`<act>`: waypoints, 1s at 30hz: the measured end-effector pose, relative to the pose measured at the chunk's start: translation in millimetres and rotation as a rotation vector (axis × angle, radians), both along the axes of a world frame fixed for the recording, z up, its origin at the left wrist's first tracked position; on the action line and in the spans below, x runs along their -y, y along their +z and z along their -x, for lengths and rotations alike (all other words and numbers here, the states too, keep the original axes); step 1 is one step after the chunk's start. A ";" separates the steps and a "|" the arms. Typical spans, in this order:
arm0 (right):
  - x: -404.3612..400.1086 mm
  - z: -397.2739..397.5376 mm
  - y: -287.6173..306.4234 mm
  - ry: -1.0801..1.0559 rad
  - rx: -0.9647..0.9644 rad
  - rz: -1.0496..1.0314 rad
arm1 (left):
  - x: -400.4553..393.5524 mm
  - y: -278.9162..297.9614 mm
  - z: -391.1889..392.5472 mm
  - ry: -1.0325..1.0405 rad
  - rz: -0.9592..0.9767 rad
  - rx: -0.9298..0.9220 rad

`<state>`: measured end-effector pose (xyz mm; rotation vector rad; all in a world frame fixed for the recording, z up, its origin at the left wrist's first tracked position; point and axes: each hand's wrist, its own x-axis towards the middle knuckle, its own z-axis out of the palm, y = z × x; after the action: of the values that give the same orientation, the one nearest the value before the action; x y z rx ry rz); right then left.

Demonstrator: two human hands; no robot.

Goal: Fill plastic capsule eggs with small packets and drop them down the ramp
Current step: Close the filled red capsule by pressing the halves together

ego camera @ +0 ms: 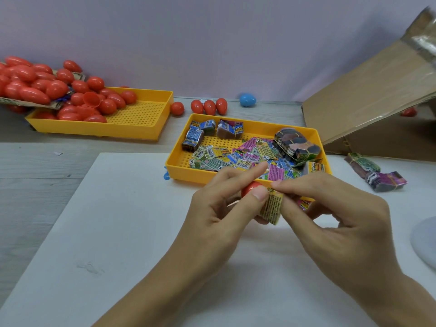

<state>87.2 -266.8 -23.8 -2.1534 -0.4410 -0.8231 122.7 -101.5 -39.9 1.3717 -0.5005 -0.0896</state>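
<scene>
Cardboard ramp (368, 95) leans at my far right, the biggest thing in reach, its low end on the table beside the packet tray (179, 165). Off to the far left sits the egg tray (141, 128), heaped at its left end with red eggs (56, 88), and a few more stand loose by the wall with one blue egg (247, 100). The packet tray just beyond my hands holds banded bundles and a scatter of loose packets (238, 156).

My left hand (212, 218) has its fingers curled round a red capsule half (251, 188), thumb pressing on the folded packet (271, 206) at its mouth. My right hand (330, 215) pinches the same packet between thumb and forefinger, the other fingers curled loosely under. So I judge I am in the stuffing step: the packet is going into the shell, not yet inside. I cannot see where the other half is. Next I need to tuck the paper fully in, so nothing snags the rim, then cap it and carry it to the ramp
</scene>
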 end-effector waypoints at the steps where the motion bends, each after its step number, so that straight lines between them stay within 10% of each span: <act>1: 0.5 -0.3 0.7 0.008 -0.012 0.001 | 0.6 0.4 0.4 0.008 -0.005 0.007; 30: -4.4 -4.8 8.4 0.215 -0.609 -0.649 | 1.9 -0.8 3.0 0.271 -0.015 0.260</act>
<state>92.0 -262.3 -15.4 -1.5943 -0.0632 -0.1234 119.7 -103.4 -40.7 1.4621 -0.5252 0.3095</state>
